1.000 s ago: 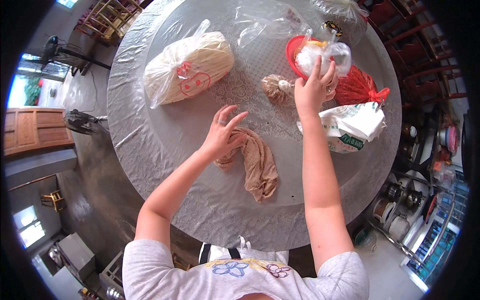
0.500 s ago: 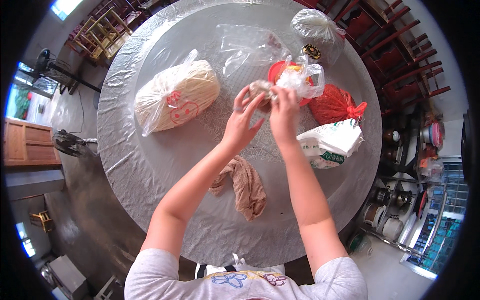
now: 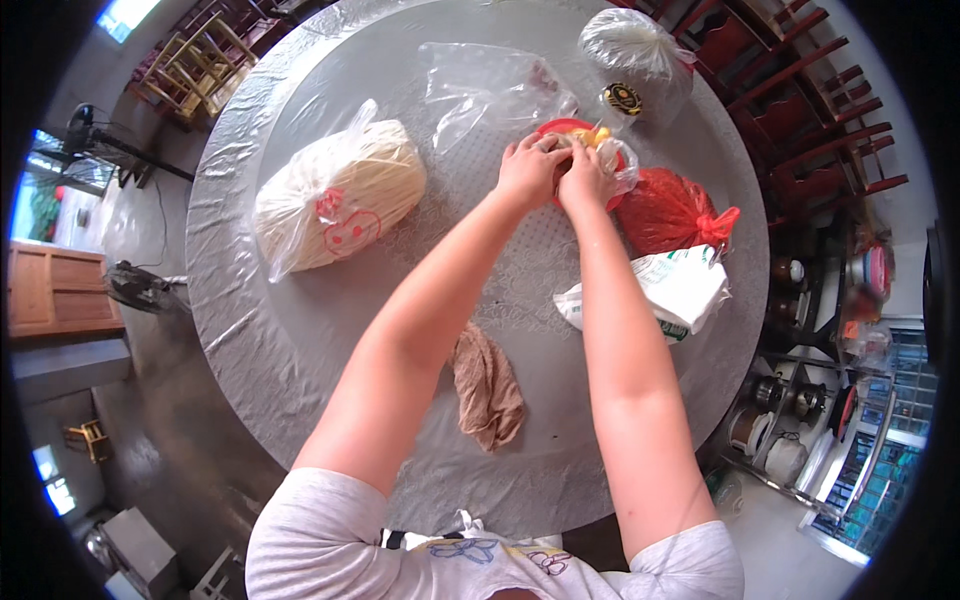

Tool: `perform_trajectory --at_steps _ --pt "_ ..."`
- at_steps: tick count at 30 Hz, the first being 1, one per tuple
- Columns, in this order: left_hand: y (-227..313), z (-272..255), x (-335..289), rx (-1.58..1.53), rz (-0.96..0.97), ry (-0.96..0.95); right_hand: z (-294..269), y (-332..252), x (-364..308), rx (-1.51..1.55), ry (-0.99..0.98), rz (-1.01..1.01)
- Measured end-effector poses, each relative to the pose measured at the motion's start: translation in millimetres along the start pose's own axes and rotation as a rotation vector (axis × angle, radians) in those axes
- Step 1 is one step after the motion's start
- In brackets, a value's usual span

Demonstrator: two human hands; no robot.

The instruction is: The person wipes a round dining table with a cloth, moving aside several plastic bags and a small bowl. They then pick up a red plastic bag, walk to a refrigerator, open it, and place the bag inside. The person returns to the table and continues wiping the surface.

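Both arms reach to the far side of the round table, over a red bowl (image 3: 562,126) with yellow pieces (image 3: 600,136) and clear plastic in it. My left hand (image 3: 530,166) bends its fingers at the bowl's near left rim. Close beside it, almost touching, my right hand (image 3: 584,182) curls its fingers down. Between them is a small plastic bag with something brownish inside, mostly hidden by the fingers. A crumpled clear plastic bag (image 3: 485,95) lies just beyond my left hand. To the right of my right hand sits a red knotted bag (image 3: 662,208).
A large bag of pale noodle-like strands (image 3: 370,180) stands at left. A white printed package (image 3: 688,288) lies at right, a tied clear bag (image 3: 630,45) and a black-and-gold disc (image 3: 622,100) at far right. A brown cloth (image 3: 487,390) lies near me. Stacked red chairs (image 3: 780,90) stand beyond.
Both hands have moved away from me and slightly right, carrying the small bag from the table's middle to over the red bowl. The white package has shifted slightly.
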State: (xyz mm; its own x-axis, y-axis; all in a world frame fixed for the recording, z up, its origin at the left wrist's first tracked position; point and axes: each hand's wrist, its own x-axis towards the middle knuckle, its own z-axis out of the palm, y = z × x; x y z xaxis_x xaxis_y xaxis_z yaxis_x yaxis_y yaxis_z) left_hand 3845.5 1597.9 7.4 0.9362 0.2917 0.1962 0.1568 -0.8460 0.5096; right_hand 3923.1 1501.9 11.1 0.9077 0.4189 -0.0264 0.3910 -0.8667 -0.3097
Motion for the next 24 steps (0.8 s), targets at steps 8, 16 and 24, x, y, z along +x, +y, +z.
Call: perform_trajectory --at_steps 8,16,24 --pt "-34.1 -49.6 -160.3 -0.264 0.123 0.106 -50.1 -30.5 -151.9 0.307 0.401 -0.415" --pt "-36.7 -67.4 -321.3 -0.157 0.225 -0.174 44.6 37.3 -384.9 0.439 -0.163 -0.512" --pt "-47.7 -45.8 -122.9 -0.085 0.183 0.294 45.3 9.1 -146.6 0.436 0.226 -0.476"
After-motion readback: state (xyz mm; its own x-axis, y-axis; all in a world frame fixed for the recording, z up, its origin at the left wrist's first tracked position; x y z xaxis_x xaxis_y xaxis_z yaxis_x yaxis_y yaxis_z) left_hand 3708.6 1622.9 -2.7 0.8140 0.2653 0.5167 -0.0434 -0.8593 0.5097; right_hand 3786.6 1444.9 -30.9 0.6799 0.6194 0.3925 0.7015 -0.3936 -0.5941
